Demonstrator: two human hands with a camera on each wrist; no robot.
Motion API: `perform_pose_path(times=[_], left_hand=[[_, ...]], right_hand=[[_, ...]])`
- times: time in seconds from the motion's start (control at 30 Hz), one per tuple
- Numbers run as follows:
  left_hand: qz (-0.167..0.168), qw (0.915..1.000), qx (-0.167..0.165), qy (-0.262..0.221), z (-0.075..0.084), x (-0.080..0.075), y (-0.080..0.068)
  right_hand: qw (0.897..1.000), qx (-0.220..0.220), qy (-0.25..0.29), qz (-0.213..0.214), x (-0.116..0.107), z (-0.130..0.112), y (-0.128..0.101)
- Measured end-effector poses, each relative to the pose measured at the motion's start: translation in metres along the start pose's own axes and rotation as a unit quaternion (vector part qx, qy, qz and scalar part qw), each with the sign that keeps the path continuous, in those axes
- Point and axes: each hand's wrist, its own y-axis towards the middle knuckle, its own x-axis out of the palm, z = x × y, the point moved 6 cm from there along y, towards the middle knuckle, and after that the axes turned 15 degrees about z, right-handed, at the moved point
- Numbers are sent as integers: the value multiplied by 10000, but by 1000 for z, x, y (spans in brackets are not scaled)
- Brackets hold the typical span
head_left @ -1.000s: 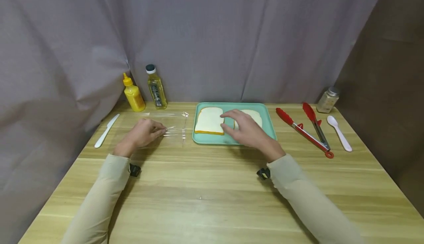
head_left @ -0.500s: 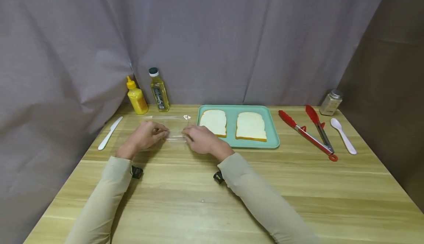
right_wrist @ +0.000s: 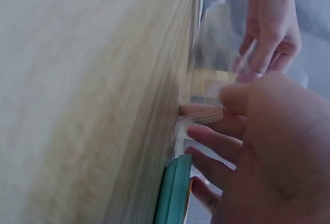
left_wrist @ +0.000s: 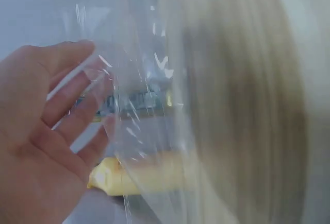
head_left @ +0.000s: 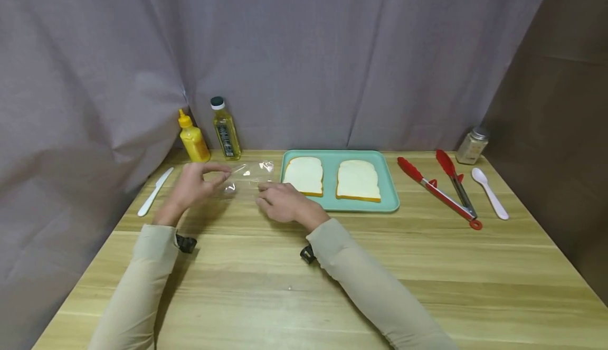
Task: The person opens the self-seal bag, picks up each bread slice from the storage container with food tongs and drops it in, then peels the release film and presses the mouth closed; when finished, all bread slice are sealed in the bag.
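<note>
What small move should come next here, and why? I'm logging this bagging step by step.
Probably pull the two sides of the clear plastic bag apart to open its mouth. The left hand pinches one edge raised off the wooden table, the right hand holds the other side low, and the bag looks flat. The bread slices lie on the teal tray beside it.

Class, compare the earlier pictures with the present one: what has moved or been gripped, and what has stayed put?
The right hand left the tray and crossed left to grip the clear plastic bag. The left hand lifted its end of the bag. Both bread slices, tongs and bottles stayed.
</note>
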Motion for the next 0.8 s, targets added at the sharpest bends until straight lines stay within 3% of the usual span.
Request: perform_pose_path(times=[0.27, 0.43, 0.57, 0.8], left_hand=[[674, 9965, -336, -357, -4, -25, 6], [339, 9974, -520, -370, -9, -23, 5], [-32, 9990, -442, -82, -10, -15, 4], [-72, 9995, -219, 205, -9, -14, 1]], right_hand=[[9999, 17, 31, 105, 0, 1, 1], [9996, 26, 256, 87, 0, 3, 1], [9997, 22, 258, 13, -1, 4, 0], [9982, 193, 563, 4, -3, 6, 1]])
